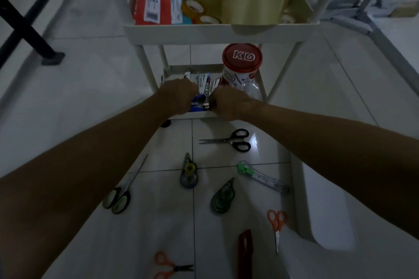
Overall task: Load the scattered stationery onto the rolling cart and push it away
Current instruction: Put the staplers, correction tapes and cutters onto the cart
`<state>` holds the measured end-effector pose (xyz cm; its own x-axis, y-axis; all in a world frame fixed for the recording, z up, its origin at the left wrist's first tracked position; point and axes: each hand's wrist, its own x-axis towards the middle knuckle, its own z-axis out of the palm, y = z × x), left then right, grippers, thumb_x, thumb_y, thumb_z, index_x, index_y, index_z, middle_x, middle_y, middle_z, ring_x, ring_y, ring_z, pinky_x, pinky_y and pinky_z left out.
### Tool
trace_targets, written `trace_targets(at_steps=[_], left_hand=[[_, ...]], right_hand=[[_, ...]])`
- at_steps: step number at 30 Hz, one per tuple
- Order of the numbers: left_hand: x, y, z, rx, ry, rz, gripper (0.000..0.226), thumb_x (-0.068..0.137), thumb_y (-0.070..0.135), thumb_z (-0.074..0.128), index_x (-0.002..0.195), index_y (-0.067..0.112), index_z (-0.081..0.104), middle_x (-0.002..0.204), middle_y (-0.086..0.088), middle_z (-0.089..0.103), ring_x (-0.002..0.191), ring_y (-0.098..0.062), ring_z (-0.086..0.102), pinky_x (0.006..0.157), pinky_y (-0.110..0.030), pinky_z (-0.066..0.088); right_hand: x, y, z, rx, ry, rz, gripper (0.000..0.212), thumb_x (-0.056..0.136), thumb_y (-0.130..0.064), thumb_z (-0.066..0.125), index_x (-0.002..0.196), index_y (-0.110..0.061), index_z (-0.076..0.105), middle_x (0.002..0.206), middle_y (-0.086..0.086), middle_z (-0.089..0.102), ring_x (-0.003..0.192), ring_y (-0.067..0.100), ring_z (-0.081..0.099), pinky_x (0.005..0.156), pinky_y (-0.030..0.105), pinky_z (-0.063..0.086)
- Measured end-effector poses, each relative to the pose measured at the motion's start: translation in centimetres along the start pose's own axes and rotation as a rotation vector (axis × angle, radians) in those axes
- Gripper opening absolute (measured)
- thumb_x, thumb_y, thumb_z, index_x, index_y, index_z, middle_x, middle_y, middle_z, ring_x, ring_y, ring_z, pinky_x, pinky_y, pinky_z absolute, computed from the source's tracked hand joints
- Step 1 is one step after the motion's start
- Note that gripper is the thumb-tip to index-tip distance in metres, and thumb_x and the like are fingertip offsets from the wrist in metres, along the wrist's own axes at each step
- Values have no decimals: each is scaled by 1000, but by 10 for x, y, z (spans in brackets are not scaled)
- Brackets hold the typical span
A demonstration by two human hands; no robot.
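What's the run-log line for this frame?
phase: loading | hands: left hand, right hand at cart lower tray, on blue stapler | floor: scissors remain

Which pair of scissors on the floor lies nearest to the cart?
The black-handled scissors, just below the cart's lower tray. The green-handled pair and both orange-handled pairs lie farther away.

Glossy tiled floor (226, 165), matt plastic cart (204, 34)
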<state>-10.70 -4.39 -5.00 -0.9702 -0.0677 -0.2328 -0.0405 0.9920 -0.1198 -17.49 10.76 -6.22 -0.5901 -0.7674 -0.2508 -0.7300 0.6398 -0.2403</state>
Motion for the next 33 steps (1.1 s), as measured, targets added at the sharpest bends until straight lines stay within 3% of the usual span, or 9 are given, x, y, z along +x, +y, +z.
trace_targets(at_steps=[5, 10, 13, 16, 21, 23, 27, 30, 33], left_hand=[[-14, 12, -1, -71, 151, 61, 23, 83, 6, 64, 105, 6, 65, 102, -16, 64, 74, -19, 52, 58, -31, 41], [-41, 26, -13, -163, 275, 185, 12, 80, 11, 62, 92, 9, 65, 92, -12, 66, 67, -15, 48, 54, -29, 42], [-62, 31, -18, -148, 228, 235, 8, 82, 13, 60, 88, 9, 64, 82, -10, 64, 65, -19, 56, 54, -29, 45], [-83, 35, -17, -194, 137, 262, 9, 85, 17, 61, 82, 8, 62, 75, -7, 62, 69, -23, 65, 56, -32, 53], [-108, 39, 12, -258, -84, 235, 23, 88, 27, 64, 99, 8, 62, 96, -11, 65, 88, -24, 63, 74, -37, 55], [-114, 39, 29, -275, -150, 218, 28, 88, 32, 65, 101, 8, 59, 98, -12, 62, 88, -24, 61, 70, -32, 51], [-119, 42, 57, -368, -201, 140, 34, 86, 42, 67, 90, 17, 45, 82, -4, 60, 63, -11, 52, 50, -25, 39], [-119, 47, 69, -403, -235, 45, 48, 84, 49, 66, 110, 14, 47, 78, 7, 50, 64, -7, 50, 48, -22, 36], [-117, 54, 75, -401, -266, -24, 71, 82, 58, 66, 131, 12, 41, 104, -4, 59, 84, -17, 58, 62, -27, 49]], right_hand=[[-17, -5, -6, -14, 47, -35, 23, 96, -17, 54, 116, -10, 65, 106, 10, 67, 90, 21, 65, 81, 37, 57], [-41, -7, -13, -97, 163, -117, 23, 94, -19, 56, 113, -10, 66, 113, 10, 65, 97, 23, 63, 82, 39, 56], [-63, -5, -7, -183, 169, -172, 21, 92, -22, 58, 108, -10, 67, 110, 11, 63, 97, 25, 61, 79, 40, 55], [-85, -4, 5, -155, 68, -180, 18, 90, -28, 61, 101, -14, 65, 102, 7, 61, 91, 23, 61, 76, 38, 56], [-115, -12, 31, -219, -215, -253, 26, 90, -38, 59, 110, -22, 60, 105, 3, 57, 93, 19, 57, 77, 37, 54], [-125, -17, 42, -259, -301, -313, 36, 88, -44, 60, 117, -22, 58, 113, 4, 56, 100, 21, 56, 82, 41, 53], [-137, -25, 63, -313, -415, -395, 64, 84, -53, 64, 138, -24, 45, 134, 6, 45, 115, 24, 48, 91, 40, 48], [-140, -28, 72, -339, -426, -445, 74, 81, -52, 69, 142, -24, 39, 137, 7, 42, 118, 26, 45, 94, 41, 45], [-141, -30, 75, -358, -441, -482, 75, 81, -47, 72, 143, -21, 38, 137, 10, 41, 120, 29, 44, 98, 45, 44]])
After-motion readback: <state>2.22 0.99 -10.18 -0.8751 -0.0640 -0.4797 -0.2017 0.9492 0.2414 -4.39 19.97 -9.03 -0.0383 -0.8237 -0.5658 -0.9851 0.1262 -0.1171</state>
